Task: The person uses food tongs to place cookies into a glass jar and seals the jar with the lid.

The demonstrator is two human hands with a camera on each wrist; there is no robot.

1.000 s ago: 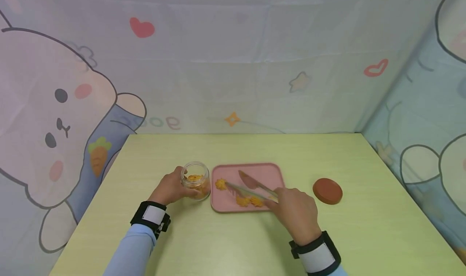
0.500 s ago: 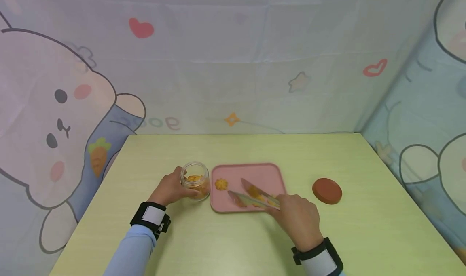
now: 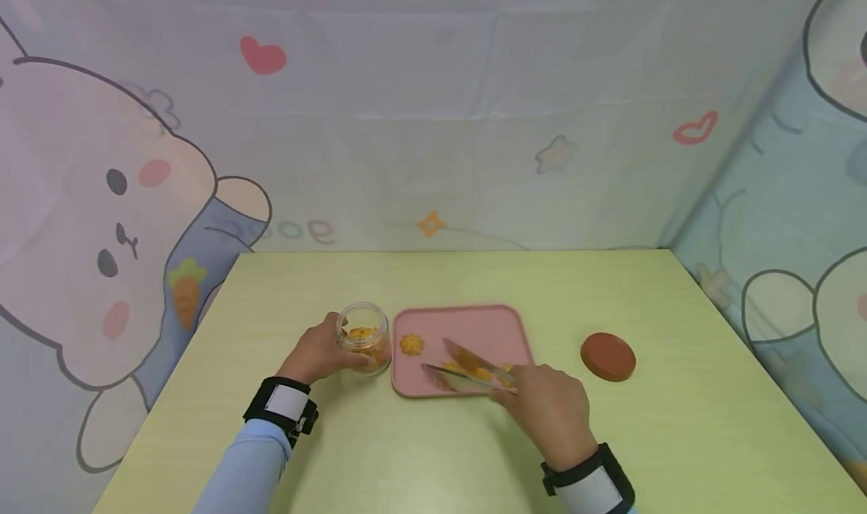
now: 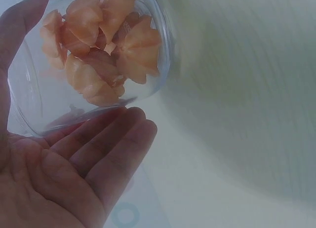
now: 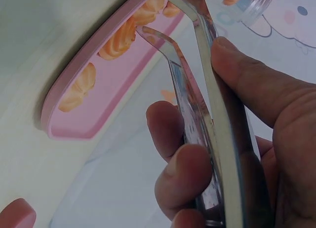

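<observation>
Tongs of smooth, mirror-bright metal, long-armed and bent near the tips, reach over a shallow pink tray with rounded corners and a low raised rim. Fingers and thumb of the right hand grip their arms; the two tips stand apart, with an orange-yellow piece showing between them, though whether they touch it cannot be told. Several such pieces lie in the tray, ridged and swirled like piped rosettes; one flower-shaped piece sits apart near the left edge. Just beside that edge, an open, round jar of clear glass stands upright, more fluted pieces heaped inside. The left hand holds its side, thumb on the near wall. Right of the tray lies a flat, reddish-brown disc. All rest on a pale yellow-green bench before a creased cloth backdrop printed with hearts and cartoon animals.
</observation>
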